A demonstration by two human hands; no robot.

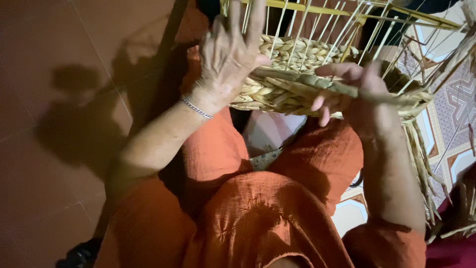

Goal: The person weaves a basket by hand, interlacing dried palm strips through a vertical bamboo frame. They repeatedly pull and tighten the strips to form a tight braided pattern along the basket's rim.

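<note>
Head-camera view, looking down over the person's lap. A partly woven basket (292, 79) of flat, pale straw-coloured fibre rested above the knees, against the orange garment (258, 218). The left hand (228, 59), a thin silver bracelet (197, 107) at its wrist, lay spread on the near left side of the basket, its fingers apart and extended upward among the stakes, pressing rather than pinching; whether the hidden fingertips caught anything could not be told. The right hand (354, 94) was closed on a broad flat weaving strand (317, 82), thumb on top and fingers curled beneath, holding it along the top edge of the woven band. Progress, as judged from this frame: several rows of braided weave were already in place round the lower wall, packed tightly, and the held strand appeared to be the row then being laid. What remained was considerable, since the thin upright stakes (307, 30) rose bare well above the woven band to a yellow frame (347, 12) at the top, with no weave between them. Loose fibre ends (421, 159) hung untrimmed from the right side of the basket, over a patterned tile floor (456, 129); the left of the view showed plain brown floor (59, 74).
</note>
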